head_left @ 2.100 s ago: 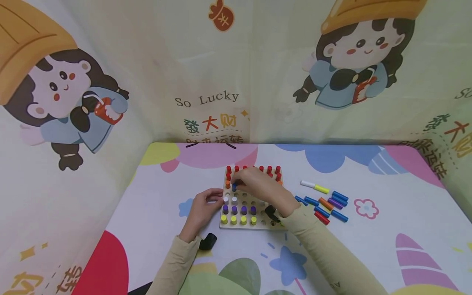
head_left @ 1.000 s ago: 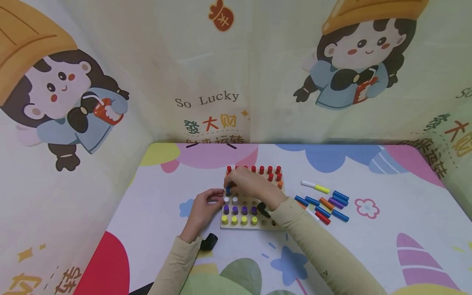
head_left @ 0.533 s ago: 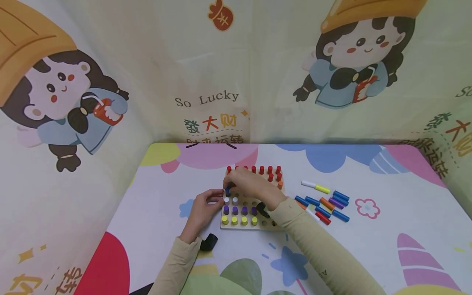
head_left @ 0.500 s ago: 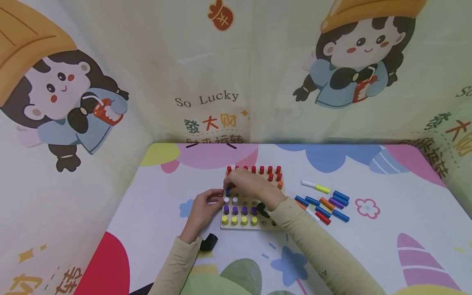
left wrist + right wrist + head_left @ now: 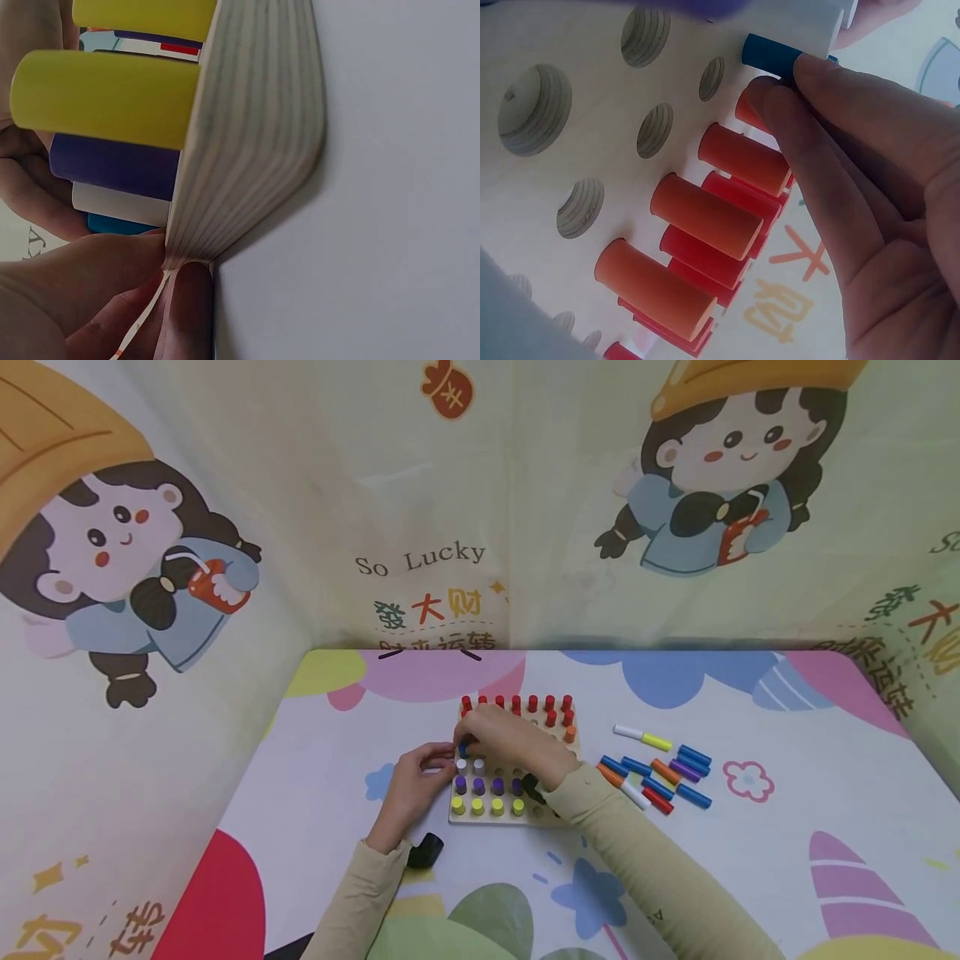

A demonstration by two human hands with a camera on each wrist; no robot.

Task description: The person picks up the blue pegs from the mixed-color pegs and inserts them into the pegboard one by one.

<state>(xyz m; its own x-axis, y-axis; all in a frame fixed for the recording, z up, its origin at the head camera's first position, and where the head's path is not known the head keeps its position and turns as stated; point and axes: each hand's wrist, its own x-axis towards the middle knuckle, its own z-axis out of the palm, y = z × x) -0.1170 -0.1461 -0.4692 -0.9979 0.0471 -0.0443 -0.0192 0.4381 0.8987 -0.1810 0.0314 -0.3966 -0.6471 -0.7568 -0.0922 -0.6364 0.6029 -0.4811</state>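
Observation:
A wooden pegboard (image 5: 487,819) lies on the table with rows of red pegs (image 5: 532,703), orange pegs (image 5: 656,289), white pegs (image 5: 478,766), purple pegs (image 5: 478,786) and yellow pegs (image 5: 477,807). My right hand (image 5: 504,739) pinches a blue peg (image 5: 771,56) between thumb and fingertips, at the left end of the row between orange and white. In the right wrist view the peg's lower end meets the board; how deep it sits I cannot tell. My left hand (image 5: 411,789) grips the board's left edge, thumb (image 5: 112,270) against it in the left wrist view.
Right of the board lie several loose pegs, among them blue (image 5: 693,796), white (image 5: 636,793), red (image 5: 657,801) and yellow (image 5: 657,742). Open holes (image 5: 655,131) show in the board. A printed cloth wall (image 5: 555,527) rises behind the table.
With the blue peg, my right hand has moved left from the second column to the leftmost one, then stayed nearly still. My left hand keeps its place on the board's edge.

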